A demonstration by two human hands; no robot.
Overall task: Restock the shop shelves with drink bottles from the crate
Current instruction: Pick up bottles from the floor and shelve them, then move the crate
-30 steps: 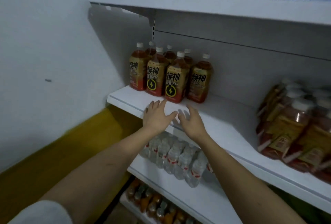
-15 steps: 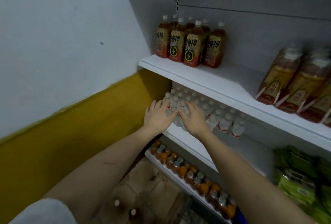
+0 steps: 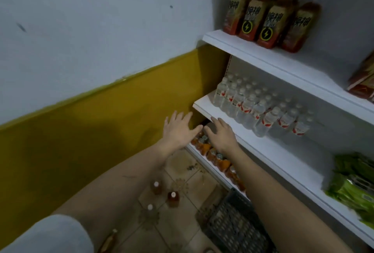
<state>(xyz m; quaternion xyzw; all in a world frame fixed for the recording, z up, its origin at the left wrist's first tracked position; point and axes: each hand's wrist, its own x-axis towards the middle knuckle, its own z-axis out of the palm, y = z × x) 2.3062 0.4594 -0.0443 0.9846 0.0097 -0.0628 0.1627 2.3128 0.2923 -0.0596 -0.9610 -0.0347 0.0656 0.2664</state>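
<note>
- White and mustard-yellow wall (image 3: 81,70) on the left, meeting the shelving at the corner.
- White shelving unit: top shelf (image 3: 263,58), middle shelf (image 3: 273,151), low shelf (image 3: 202,157) near the floor.
- Patterned floor tiles (image 3: 192,182) below, stained in places.
- Dark slatted crate (image 3: 232,226) on the floor at the foot of the shelving, lower right of centre.
- Green packets (image 3: 352,184) on the middle shelf, far right.
- Brown tea bottles (image 3: 269,15) upright in a cluster at the left end of the top shelf, white caps, lightning-bolt labels.
- Clear water bottles (image 3: 253,105) in rows on the middle shelf, red-and-white labels.
- Orange drink bottles (image 3: 214,155) in a line along the low shelf, partly hidden behind the hands.
- Three loose bottles (image 3: 173,199) with white caps standing on the tiles left of the crate, near each other.
- Left hand (image 3: 179,129) stretched forward, fingers spread, grip released, nothing in it.
- Right hand (image 3: 219,133) just beside it, fingers extended over the front edge of the middle shelf, grip released; contact with the shelf unclear.
</note>
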